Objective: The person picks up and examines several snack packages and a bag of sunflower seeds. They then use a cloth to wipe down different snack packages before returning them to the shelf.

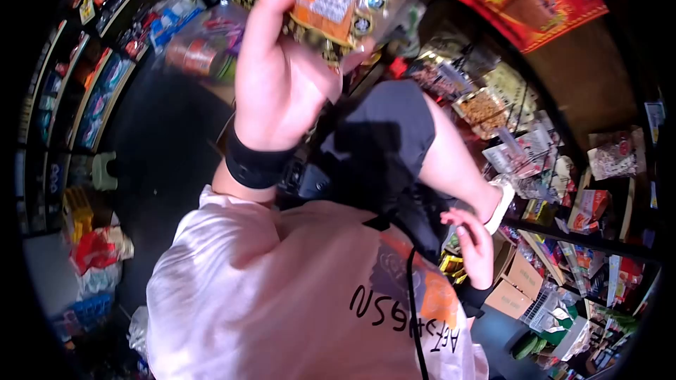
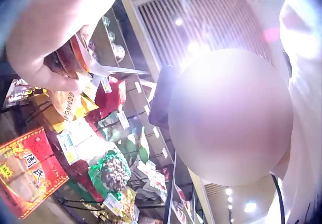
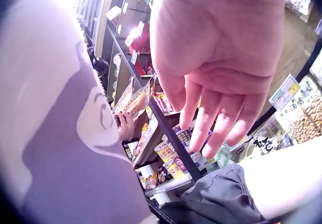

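My left hand (image 1: 282,91) is raised at the top of the head view and grips a clear snack packet (image 1: 331,0) with orange-brown slabs inside. The packet has black and gold print and white labels, and its top runs out of the frame. In the left wrist view, curled fingers (image 2: 35,73) clasp the packet (image 2: 68,60), mostly covered by the hand. My right hand (image 1: 477,250) hangs low beside the leg, holding nothing. Its palm and loosely bent fingers (image 3: 206,118) show large in the right wrist view.
A red snack bag (image 1: 531,0) with a price tag lies at upper right. Bagged nuts (image 1: 486,111) and other packets fill the right-hand shelves. A cardboard box (image 1: 517,285) stands below them. More stocked shelves (image 1: 105,98) line the left, with a small pale stool (image 1: 104,171) on the floor.
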A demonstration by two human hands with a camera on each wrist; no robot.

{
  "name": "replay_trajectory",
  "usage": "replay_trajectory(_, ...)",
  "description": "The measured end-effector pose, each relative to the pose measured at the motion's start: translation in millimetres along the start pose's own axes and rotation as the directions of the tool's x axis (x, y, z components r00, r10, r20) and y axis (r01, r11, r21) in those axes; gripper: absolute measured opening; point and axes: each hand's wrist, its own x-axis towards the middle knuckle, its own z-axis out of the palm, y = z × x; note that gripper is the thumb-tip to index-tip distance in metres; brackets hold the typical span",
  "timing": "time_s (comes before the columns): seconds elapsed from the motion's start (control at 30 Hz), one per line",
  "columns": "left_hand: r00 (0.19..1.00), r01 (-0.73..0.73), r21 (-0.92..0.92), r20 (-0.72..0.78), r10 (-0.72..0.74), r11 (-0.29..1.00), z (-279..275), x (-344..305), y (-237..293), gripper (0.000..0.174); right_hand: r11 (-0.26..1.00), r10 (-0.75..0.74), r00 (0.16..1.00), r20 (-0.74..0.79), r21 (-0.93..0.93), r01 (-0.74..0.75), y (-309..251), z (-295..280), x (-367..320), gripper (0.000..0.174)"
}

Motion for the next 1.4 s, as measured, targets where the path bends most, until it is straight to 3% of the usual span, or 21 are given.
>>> replay_trajectory(0.07,0.998,-0.008,-0.032,-0.061,0.006,0.999,-10,-11,13,0.045,1.000,-0.009,1.000,0.024,-0.001,0.009,7,2,1,0.031)
replay_trajectory(0.13,0.993,0.073,0.067,-0.097,-0.067,0.995,-27,-25,32,0.038,0.999,-0.031,0.999,0.040,-0.020,0.032,6,4,1,0.032)
replay_trajectory(0.2,0.989,0.090,0.042,-0.122,-0.084,0.995,-51,-46,50,0.038,1.000,-0.028,0.999,0.026,0.001,0.028,11,5,-1,0.031)
replay_trajectory(0.33,0.986,0.039,0.212,-0.170,-0.002,0.977,-133,-73,83,0.041,1.000,0.007,0.999,0.040,-0.008,-0.006,17,7,-2,0.030)
replay_trajectory(0.4,0.923,0.069,0.289,-0.382,0.049,0.955,-167,-79,81,0.038,1.000,0.023,0.999,0.036,-0.002,-0.023,22,9,-3,0.029)
replay_trajectory(0.47,0.876,0.148,0.267,-0.483,-0.001,0.952,-224,-85,72,0.037,0.999,0.049,0.998,0.044,0.000,-0.049,26,10,-3,0.029)
replay_trajectory(0.67,0.748,0.192,0.040,-0.653,-0.120,0.981,-404,-118,-26,0.032,0.994,0.099,0.994,0.046,-0.056,-0.096,36,12,0,0.028)
replay_trajectory(0.73,0.665,0.242,-0.078,-0.713,-0.224,0.967,-467,-130,-67,0.032,0.990,0.130,0.991,0.031,-0.064,-0.128,39,11,2,0.027)
replay_trajectory(0.8,0.543,0.241,-0.128,-0.804,-0.243,0.962,-513,-131,-110,0.034,0.987,0.148,0.989,0.033,-0.073,-0.145,41,9,4,0.026)
replay_trajectory(0.9,0.442,0.198,-0.147,-0.869,-0.222,0.969,-572,-126,-167,0.034,0.984,0.167,0.986,0.016,-0.063,-0.166,48,8,5,0.026)
replay_trajectory(1.03,0.429,0.122,-0.199,-0.873,-0.233,0.972,-561,-103,-207,0.028,0.981,0.183,0.983,0.009,-0.065,-0.182,52,6,10,0.025)
replay_trajectory(1.07,0.424,0.172,-0.234,-0.859,-0.286,0.957,-558,-99,-212,0.028,0.981,0.187,0.982,0.012,-0.063,-0.186,51,6,13,0.025)
replay_trajectory(1.17,0.196,0.492,-0.356,-0.844,-0.500,0.794,-618,-106,-247,0.038,0.974,0.212,0.977,0.014,-0.081,-0.210,48,8,20,0.025)
replay_trajectory(1.27,0.123,0.555,-0.226,-0.930,-0.347,0.800,-595,-101,-241,0.040,0.971,0.229,0.973,0.014,-0.078,-0.228,50,7,24,0.024)
replay_trajectory(1.33,0.016,0.585,-0.238,-0.952,-0.305,0.776,-597,-98,-236,0.044,0.969,0.233,0.972,0.022,-0.095,-0.230,49,5,28,0.024)
replay_trajectory(1.4,0.059,0.508,-0.292,-0.927,-0.371,0.810,-602,-99,-223,0.045,0.972,0.220,0.975,0.026,-0.095,-0.216,46,5,33,0.024)
